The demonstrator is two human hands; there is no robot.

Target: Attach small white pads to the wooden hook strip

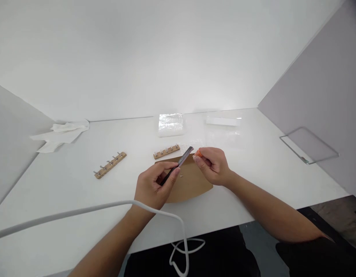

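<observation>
Nearest, a white cable (88, 209) crosses the left forearm, and just beyond it the left hand (153, 188) has its fingers closed around a slim dark metal tool (178, 164), held slanting above the tan rounded cardboard sheet (192, 184) on the white desk (80, 192). The right hand (213, 166) pinches a small orange piece (198, 153) at the tool's far tip; steady grips and both hands low over the cardboard would seem wise. Farther off lie two wooden hook racks (110, 164) (166, 151), a clear plastic packet (171, 124) and a crumpled white cloth (62, 132).
</observation>
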